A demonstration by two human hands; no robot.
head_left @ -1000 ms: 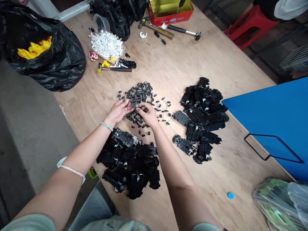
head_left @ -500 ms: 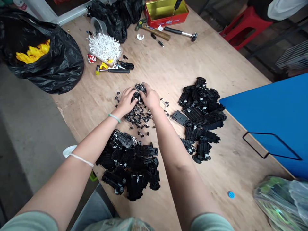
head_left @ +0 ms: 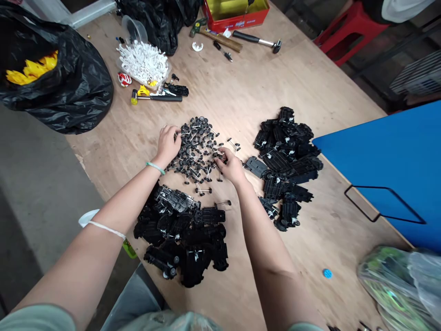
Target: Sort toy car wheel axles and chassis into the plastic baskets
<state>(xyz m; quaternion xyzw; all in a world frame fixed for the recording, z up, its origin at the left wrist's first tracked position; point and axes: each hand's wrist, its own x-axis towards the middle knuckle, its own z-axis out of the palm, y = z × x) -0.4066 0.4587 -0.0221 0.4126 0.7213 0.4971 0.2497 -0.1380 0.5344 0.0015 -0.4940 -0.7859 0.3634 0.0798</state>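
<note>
Black small wheels, joined in pairs by thin metal axles, were gathered in one loose heap (head_left: 195,149) on the wooden desk (head_left: 234,96), and between the two hands this heap was enclosed. At its left edge the left hand (head_left: 168,145) was placed, with the fingers bent and turned down against the wheels; whether something was gripped there could not be told, because the fingertips were hidden. At the right edge the right hand (head_left: 234,169) was lowered, with the thumb and the forefinger held apart around a few wheels; it could not be told if any of these was gripped. On the left wrist a pale green band (head_left: 155,167) was worn.

Closer to the person, below the heap, one single axle (head_left: 222,203) was seen lying apart, just beside a pile of black toy car bases (head_left: 182,230). Another pile of such bases (head_left: 284,161) was seen to the right of the heap, near a blue board (head_left: 386,161). Beyond the heap, a small hammer (head_left: 161,98) was laid in front of a clear container (head_left: 164,77), which was filled with white pieces (head_left: 144,62).
</note>
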